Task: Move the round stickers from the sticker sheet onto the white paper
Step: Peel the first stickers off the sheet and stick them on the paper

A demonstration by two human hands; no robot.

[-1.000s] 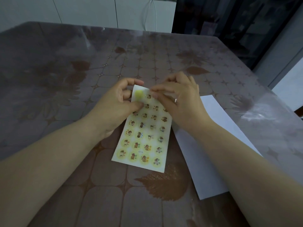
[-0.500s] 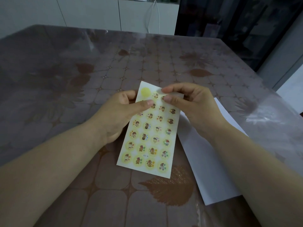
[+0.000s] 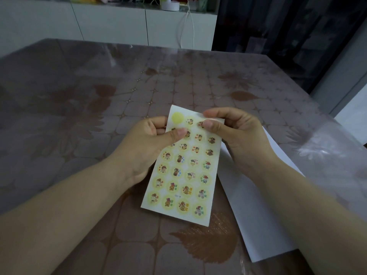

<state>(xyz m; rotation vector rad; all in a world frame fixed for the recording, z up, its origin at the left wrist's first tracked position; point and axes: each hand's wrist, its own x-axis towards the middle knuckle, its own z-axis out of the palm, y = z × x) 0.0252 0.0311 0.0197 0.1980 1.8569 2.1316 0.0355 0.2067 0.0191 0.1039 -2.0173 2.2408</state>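
Yellow sticker sheet, both hands gripping

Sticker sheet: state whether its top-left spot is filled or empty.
Empty. The top-left spot on the sticker sheet is a plain yellow circle with no picture, unlike the printed stickers beside it.

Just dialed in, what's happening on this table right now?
A person holds a pale yellow sticker sheet of small round cartoon stickers above a brown patterned table. The left hand grips the sheet's left edge, thumb on top. The right hand pinches at the top right corner, apparently working a sticker loose. The top left spot is plain yellow, with no picture on it. The white paper lies to the right, with no stickers on the part that shows.
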